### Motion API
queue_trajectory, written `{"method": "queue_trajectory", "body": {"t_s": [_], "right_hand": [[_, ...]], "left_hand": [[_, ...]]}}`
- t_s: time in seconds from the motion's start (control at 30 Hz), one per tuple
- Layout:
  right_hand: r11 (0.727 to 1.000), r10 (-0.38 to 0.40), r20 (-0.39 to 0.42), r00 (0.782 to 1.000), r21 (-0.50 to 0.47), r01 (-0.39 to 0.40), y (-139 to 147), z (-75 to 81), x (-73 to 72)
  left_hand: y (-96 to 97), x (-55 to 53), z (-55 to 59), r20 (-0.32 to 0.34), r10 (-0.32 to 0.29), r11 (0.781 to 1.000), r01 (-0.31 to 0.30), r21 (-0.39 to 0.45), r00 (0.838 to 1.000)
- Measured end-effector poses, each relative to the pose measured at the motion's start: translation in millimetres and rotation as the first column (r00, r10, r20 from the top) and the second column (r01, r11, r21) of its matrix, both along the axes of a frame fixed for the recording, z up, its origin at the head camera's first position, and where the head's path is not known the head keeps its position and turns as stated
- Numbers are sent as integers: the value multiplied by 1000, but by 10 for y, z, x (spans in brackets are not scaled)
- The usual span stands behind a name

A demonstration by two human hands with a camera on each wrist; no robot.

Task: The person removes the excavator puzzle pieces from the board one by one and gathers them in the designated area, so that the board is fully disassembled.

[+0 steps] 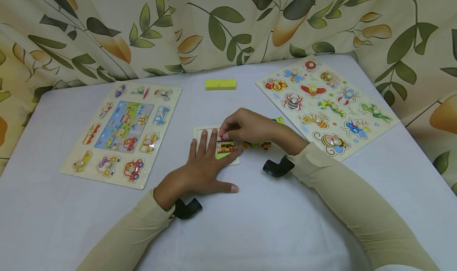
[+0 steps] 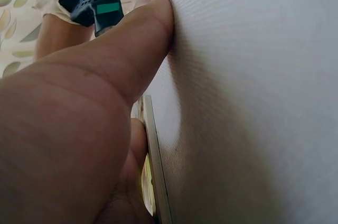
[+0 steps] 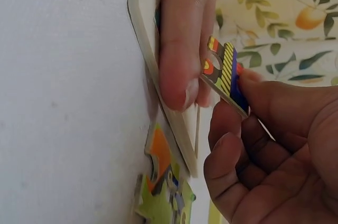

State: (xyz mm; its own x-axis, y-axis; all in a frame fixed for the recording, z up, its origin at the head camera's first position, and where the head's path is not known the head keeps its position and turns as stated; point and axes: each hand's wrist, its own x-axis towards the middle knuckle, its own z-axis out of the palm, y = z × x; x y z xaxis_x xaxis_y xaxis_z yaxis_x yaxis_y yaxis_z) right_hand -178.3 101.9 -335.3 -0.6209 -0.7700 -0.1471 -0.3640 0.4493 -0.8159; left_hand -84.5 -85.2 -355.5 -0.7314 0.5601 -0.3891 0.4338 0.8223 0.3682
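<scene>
"From where I sit, what has each hand got?"

"I see the right hand (image 1: pixel 250 126) pinching a striped piece (image 3: pixel 227 71) between thumb and fingers, tilted above the small board (image 1: pixel 197 133). The left hand (image 1: pixel 203 170) grips nothing; it spreads flat across that board, thumb out on the white cloth (image 1: pixel 285 223)."

"How far along are we?"

"Partway at best, I'd judge. The striped piece isn't laid flat, and loose pieces (image 1: pixel 265 145) lie just right of the board. Whether any are set under the left hand, I can't tell."

"And farther out?"

"A yellow block (image 1: pixel 220 84) sits beyond the hands, with the vehicle board (image 1: pixel 119 116) at left and the insect board (image 1: pixel 335 126) at right. The cloth covers the table, and behind its far edge I get a leaf-printed curtain (image 1: pixel 214 56); past that, my view stops."
</scene>
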Motion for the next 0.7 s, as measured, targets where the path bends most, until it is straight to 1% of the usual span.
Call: {"method": "queue_trajectory", "body": {"t_s": [0.13,0.33,0.43,0.7], "right_hand": [[1000,2,-12,1000,-7,-2,28,26,3],[1000,-30,14,999,4,30,87,48,-5],[999,-38,11,999,7,38,134,46,-19],[999,-14,-32,999,36,15,299,45,-68]], "left_hand": [[5,2,2,-1,4,1000,-4,0,1000],[14,5,3,7,19,1000,-19,-14,1000],[19,5,5,8,27,999,-27,-19,1000],[18,1,6,12,33,999,-32,-22,999]]}}
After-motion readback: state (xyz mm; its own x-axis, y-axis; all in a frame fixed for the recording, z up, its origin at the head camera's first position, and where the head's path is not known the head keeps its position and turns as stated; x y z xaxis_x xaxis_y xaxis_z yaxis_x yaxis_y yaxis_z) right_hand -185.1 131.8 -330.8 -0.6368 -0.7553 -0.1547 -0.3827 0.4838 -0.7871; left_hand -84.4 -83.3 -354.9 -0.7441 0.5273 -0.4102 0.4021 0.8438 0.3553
